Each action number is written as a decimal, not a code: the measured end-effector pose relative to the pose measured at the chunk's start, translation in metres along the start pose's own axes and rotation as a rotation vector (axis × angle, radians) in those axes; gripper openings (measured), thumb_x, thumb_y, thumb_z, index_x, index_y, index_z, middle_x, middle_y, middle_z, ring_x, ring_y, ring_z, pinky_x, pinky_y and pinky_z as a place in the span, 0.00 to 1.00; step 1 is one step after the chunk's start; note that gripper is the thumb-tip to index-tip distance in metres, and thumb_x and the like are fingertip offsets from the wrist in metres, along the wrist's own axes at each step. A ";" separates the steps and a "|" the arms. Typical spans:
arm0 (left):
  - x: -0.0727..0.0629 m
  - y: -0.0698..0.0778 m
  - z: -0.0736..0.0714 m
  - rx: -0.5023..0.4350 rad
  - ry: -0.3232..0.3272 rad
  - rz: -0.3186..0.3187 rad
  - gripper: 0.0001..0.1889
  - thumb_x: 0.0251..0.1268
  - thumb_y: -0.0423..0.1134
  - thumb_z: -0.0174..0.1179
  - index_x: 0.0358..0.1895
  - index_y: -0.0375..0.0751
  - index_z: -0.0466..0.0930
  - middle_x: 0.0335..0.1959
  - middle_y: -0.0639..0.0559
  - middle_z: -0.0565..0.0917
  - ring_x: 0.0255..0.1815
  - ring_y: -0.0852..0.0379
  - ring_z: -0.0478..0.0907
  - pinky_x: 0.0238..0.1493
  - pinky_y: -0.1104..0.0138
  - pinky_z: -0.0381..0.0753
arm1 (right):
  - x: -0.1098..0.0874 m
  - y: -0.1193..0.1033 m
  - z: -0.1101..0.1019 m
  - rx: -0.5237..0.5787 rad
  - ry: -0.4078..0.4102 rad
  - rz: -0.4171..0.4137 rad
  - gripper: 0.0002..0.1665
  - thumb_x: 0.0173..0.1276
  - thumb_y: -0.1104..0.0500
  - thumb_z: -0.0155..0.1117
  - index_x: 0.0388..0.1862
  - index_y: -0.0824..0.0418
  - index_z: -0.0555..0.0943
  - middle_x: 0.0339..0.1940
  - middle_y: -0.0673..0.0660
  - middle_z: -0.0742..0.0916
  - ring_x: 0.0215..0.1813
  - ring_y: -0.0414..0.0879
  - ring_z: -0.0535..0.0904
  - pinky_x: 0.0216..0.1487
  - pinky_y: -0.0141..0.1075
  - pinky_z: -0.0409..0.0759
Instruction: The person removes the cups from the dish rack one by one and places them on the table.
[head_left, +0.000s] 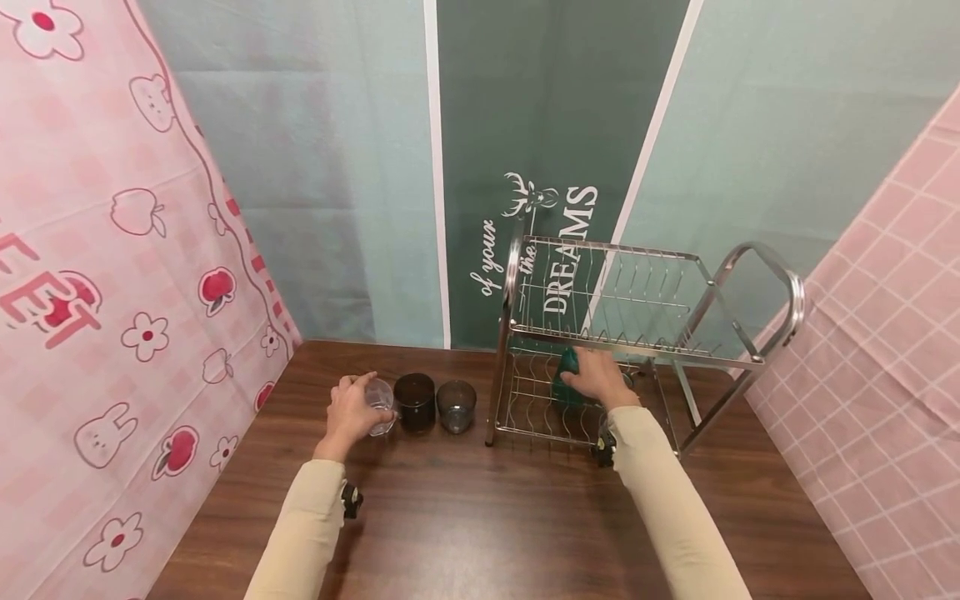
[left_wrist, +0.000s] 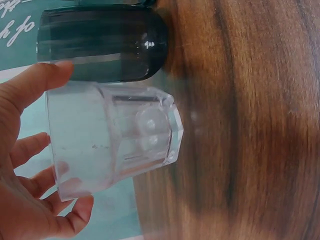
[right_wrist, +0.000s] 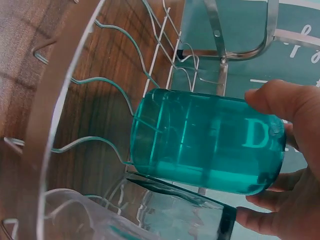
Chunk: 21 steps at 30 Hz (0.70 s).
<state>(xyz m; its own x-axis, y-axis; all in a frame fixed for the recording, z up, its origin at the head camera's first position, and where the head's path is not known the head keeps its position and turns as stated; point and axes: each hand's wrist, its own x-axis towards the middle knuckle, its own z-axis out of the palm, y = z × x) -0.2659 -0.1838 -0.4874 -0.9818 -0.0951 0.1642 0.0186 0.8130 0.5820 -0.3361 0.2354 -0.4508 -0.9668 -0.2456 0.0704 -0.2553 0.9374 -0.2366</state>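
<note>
With fingers and thumb spread around the rim, my left hand (head_left: 351, 410) grips a clear plastic cup (left_wrist: 115, 135). This cup stands upright at the left end of a row, close beside a dark cup (head_left: 416, 402). A smoky grey cup (head_left: 457, 407) is to the right of the dark one. Inside the lower tier of a metal dish rack (head_left: 525, 427), my right hand (head_left: 596, 377) holds a teal cup (right_wrist: 205, 140). The teal cup's rounded end is toward the palm and its other end is at the wavy wires. Part of it is hidden by the hand in the head view.
Beside the teal cup, a clear dark-rimmed glass (right_wrist: 185, 207) and another clear cup (right_wrist: 80, 215) sit in the rack. The rack's upper wire shelf (head_left: 622, 292) is above my right hand. A fabric backdrop (head_left: 360, 167) rises behind the wooden table (head_left: 465, 533).
</note>
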 end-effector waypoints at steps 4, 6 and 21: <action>0.002 -0.002 0.004 -0.008 0.006 -0.002 0.43 0.35 0.45 0.75 0.62 0.37 0.70 0.56 0.31 0.66 0.53 0.32 0.62 0.43 0.40 0.65 | 0.000 0.000 0.002 0.032 -0.031 0.021 0.37 0.64 0.53 0.61 0.65 0.74 0.64 0.55 0.76 0.74 0.58 0.72 0.65 0.53 0.59 0.66; 0.004 -0.002 0.005 -0.011 0.005 -0.009 0.43 0.36 0.45 0.75 0.62 0.37 0.69 0.56 0.31 0.65 0.53 0.32 0.62 0.44 0.40 0.65 | 0.000 0.000 0.002 0.050 -0.035 0.025 0.37 0.64 0.54 0.60 0.66 0.73 0.63 0.57 0.77 0.72 0.59 0.73 0.62 0.54 0.61 0.64; 0.010 -0.011 0.019 -0.045 0.038 0.016 0.36 0.40 0.44 0.73 0.57 0.34 0.73 0.61 0.30 0.63 0.57 0.31 0.60 0.49 0.41 0.60 | -0.004 -0.003 0.005 0.086 -0.027 0.030 0.37 0.65 0.55 0.61 0.68 0.69 0.62 0.58 0.77 0.69 0.61 0.72 0.59 0.54 0.60 0.64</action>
<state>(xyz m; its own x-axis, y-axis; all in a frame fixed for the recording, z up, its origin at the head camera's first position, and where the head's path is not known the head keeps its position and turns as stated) -0.2800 -0.1832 -0.5073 -0.9735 -0.1050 0.2031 0.0430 0.7882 0.6139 -0.3315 0.2326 -0.4551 -0.9735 -0.2258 0.0363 -0.2254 0.9200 -0.3206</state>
